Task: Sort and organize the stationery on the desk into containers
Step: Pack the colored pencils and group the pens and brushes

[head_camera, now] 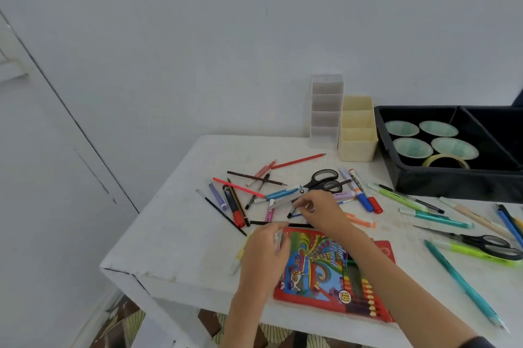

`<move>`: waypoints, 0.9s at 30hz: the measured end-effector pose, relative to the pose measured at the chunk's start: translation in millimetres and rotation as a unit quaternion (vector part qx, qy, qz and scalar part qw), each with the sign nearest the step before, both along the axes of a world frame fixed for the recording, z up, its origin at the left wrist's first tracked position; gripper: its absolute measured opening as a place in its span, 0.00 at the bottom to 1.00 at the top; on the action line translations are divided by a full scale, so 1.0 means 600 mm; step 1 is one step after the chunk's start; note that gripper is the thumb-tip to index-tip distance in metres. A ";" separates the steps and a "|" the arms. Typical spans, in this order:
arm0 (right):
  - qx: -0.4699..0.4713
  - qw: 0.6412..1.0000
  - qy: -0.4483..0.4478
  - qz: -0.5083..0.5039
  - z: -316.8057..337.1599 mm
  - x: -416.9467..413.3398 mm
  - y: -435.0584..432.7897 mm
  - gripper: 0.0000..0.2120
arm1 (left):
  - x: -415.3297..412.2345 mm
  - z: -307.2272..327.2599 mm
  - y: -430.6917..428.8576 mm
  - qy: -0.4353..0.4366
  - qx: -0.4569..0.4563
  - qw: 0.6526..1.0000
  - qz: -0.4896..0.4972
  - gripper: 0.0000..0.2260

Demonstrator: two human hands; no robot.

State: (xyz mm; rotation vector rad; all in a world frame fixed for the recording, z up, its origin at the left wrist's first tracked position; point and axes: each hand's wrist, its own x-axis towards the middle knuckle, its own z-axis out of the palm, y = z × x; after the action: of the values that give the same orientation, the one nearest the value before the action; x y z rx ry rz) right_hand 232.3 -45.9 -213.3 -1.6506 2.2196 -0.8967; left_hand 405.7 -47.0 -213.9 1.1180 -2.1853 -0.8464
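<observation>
Grip: right hand (317, 210) draws its fingertips together over a thin dark pen (291, 213); whether the pen is already pinched I cannot tell.
Other hand: left hand (264, 252) curls at the far-left corner of the coloured-pencil box (325, 271); hold unclear.
Pen axis: slants near-left to far-right, just beside the scissors (319, 183) blade.
Containers: cream compartment holder (357, 132) and clear tiered holder (325, 112) stand at the far edge of the table (181, 234), beyond the grip and slightly right.
Nearer hand: the right, so the carry probably goes forward-right.
</observation>
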 end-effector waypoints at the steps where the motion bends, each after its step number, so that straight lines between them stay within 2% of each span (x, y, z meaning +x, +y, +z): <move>1: 0.015 0.999 0.036 0.012 0.000 0.009 -0.002 0.08 | 0.010 -0.001 -0.003 -0.002 0.008 1.000 0.016 0.13; 3: 0.068 0.987 0.138 0.037 -0.002 0.024 -0.005 0.10 | 0.029 -0.004 -0.009 -0.001 0.014 0.999 0.038 0.13; 5: 0.109 0.976 0.184 0.046 0.000 0.033 -0.005 0.11 | 0.045 -0.005 -0.013 0.007 0.017 0.999 0.048 0.12; 10: 0.132 0.976 0.152 0.082 0.004 0.040 0.013 0.11 | 0.066 -0.011 -0.008 0.012 0.011 0.998 0.054 0.11; 13: 0.066 0.987 0.125 0.077 -0.002 0.046 0.032 0.10 | 0.065 -0.015 0.004 0.011 0.018 0.998 0.057 0.12; 15: -0.013 0.995 0.089 0.042 -0.001 0.048 0.050 0.09 | 0.060 -0.015 0.017 0.014 0.012 0.998 0.061 0.12; 17: -0.036 0.998 0.048 -0.002 0.008 0.047 0.078 0.09 | 0.052 -0.019 0.031 0.022 -0.003 0.998 0.064 0.12; 23: 0.003 0.979 -0.030 -0.201 0.002 0.001 0.213 0.11 | -0.001 -0.033 0.077 0.015 -0.036 0.999 -0.016 0.12; 27: 0.020 0.960 -0.055 -0.274 0.004 -0.037 0.322 0.08 | -0.048 -0.037 0.122 -0.005 -0.051 0.996 -0.074 0.16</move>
State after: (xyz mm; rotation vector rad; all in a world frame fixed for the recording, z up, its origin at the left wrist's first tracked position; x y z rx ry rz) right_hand 210.2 147.0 -211.1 -0.9381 2.6372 -1.0205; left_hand 376.7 26.0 -236.3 0.9218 -2.3140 -0.7826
